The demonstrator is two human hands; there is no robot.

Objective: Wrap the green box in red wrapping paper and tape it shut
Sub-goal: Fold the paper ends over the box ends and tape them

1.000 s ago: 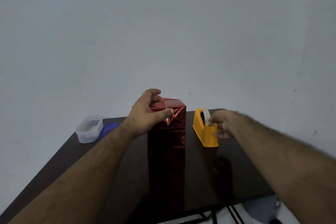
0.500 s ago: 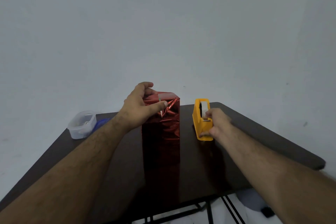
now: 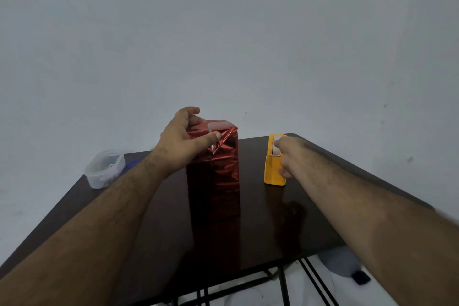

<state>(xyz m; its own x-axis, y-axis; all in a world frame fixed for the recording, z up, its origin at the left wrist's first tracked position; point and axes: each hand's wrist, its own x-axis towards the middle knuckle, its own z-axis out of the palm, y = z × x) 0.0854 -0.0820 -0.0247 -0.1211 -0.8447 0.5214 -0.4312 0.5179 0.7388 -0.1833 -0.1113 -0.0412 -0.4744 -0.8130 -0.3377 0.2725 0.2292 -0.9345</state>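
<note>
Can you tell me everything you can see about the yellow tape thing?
The yellow tape dispenser looks like smooth plastic. It stands upright on the dark table, right of the red wrapped box and apart from it. Its top is open, with pale tape showing inside. The right hand reaches over it, fingers at the tape; whether it grips cannot be told.

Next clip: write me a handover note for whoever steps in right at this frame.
Left hand: grips the top of the wrapped box, thumb pressing the folded paper flap near the upper front edge.
Right hand: at the yellow tape dispenser, fingers at the tape; whether they pinch it cannot be told.
Box stands upright mid-table, dispenser to its right, apart.
Done: sides look fully covered in red paper; a sliver of green shows at the top fold.
Left: pull tape, stick down the top flap.
</note>
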